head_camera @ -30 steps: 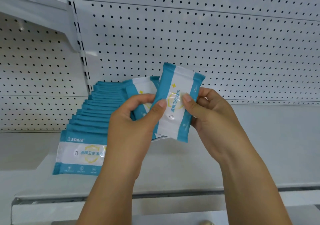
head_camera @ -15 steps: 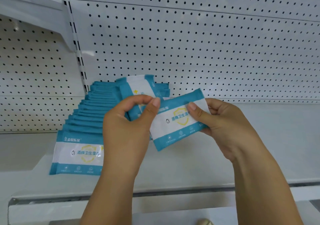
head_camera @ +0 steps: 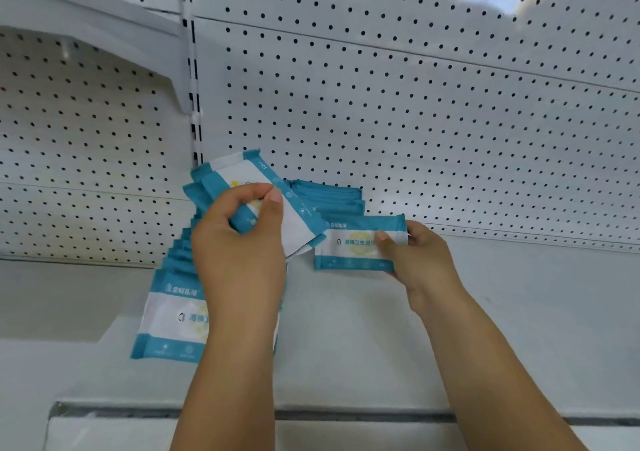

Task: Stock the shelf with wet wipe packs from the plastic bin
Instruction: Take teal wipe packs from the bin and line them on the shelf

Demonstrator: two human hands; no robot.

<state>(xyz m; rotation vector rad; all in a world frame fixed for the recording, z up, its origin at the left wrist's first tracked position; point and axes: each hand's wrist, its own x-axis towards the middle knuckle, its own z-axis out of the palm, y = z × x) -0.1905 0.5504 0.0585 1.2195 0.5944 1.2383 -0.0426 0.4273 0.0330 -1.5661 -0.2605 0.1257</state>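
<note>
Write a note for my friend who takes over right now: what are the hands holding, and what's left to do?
Left hand: grip round a small fan of teal-and-white plastic wet wipe packs, held above the shelf.
Right hand: pinches a single matching pack at the front of the short right row; whether it touches the white metal shelf, I cannot tell.
Done: the long left row is stocked.
Left: release this pack, then add the fanned ones. The plastic bin is out of view.
</note>
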